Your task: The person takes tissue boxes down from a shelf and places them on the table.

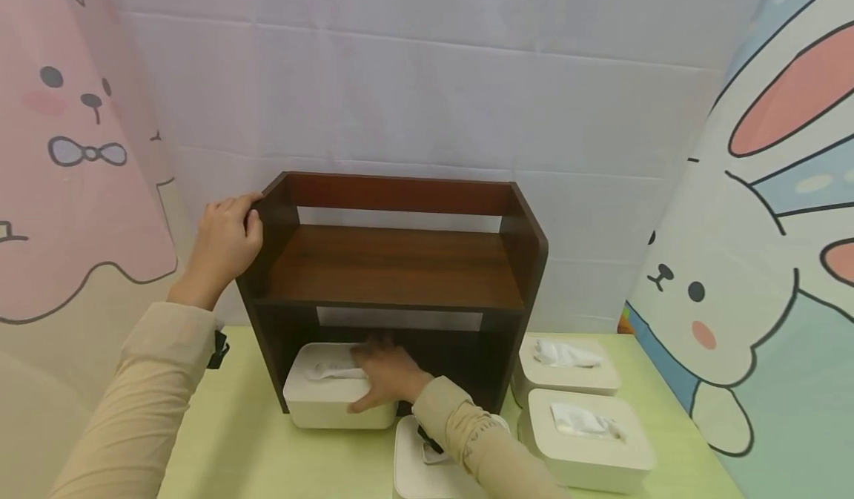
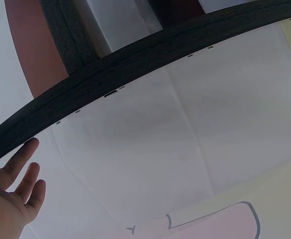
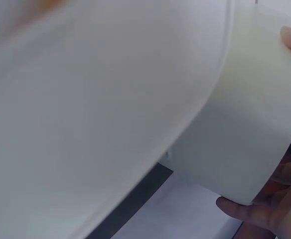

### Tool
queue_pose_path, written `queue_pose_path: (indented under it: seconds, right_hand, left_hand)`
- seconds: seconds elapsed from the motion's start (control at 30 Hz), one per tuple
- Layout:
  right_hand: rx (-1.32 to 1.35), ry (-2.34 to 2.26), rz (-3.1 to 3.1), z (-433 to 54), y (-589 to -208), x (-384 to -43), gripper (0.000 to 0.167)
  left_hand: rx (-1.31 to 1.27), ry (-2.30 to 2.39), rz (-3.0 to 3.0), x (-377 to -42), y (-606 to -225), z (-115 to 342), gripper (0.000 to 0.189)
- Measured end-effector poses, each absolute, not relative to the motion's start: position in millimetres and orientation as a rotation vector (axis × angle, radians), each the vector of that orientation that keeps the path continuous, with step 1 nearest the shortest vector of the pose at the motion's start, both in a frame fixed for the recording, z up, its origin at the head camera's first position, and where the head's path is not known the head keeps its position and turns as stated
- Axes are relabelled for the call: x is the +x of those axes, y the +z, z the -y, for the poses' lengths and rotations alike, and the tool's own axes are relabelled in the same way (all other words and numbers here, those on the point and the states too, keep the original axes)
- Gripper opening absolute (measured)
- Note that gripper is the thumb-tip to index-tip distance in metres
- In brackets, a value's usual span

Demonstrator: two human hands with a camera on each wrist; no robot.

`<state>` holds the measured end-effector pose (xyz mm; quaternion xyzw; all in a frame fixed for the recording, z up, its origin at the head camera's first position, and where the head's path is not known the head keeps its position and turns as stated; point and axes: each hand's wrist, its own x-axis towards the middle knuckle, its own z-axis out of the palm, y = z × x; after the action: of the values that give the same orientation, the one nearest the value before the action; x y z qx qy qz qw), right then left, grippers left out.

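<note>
A dark brown two-tier wooden shelf [image 1: 394, 265] stands on the table against the white cloth. My left hand [image 1: 227, 236] holds the upper front edge of its left side panel, and the left wrist view shows fingertips [image 2: 32, 144] at that edge. In the lower left compartment sits a white tissue box [image 1: 313, 399], its front jutting out past the shelf. My right hand [image 1: 390, 373] grips this box at its right end, thumb toward the front and fingers toward the back. The right wrist view shows the box wall [image 3: 245, 114] between thumb and fingers.
Another white tissue box [image 1: 407, 462] lies in front of the shelf, partly under my right forearm. Two more tissue boxes, a rear one [image 1: 567, 380] and a front one [image 1: 594, 462], stand right of the shelf on the green table [image 1: 220, 432]. Cartoon-printed curtains [image 1: 747, 321] hang at both sides.
</note>
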<state>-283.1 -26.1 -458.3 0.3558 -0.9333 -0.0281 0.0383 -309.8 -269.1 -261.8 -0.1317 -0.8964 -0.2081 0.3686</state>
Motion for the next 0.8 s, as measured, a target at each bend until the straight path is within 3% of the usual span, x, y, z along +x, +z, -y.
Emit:
queue_pose_path:
  seconds: [0.8]
  right_hand:
    - [1.269, -0.237, 2.849, 31, -456, -232, 0.096]
  left_hand:
    - [-0.323, -0.535, 2.311, -310, -260, 270, 0.033]
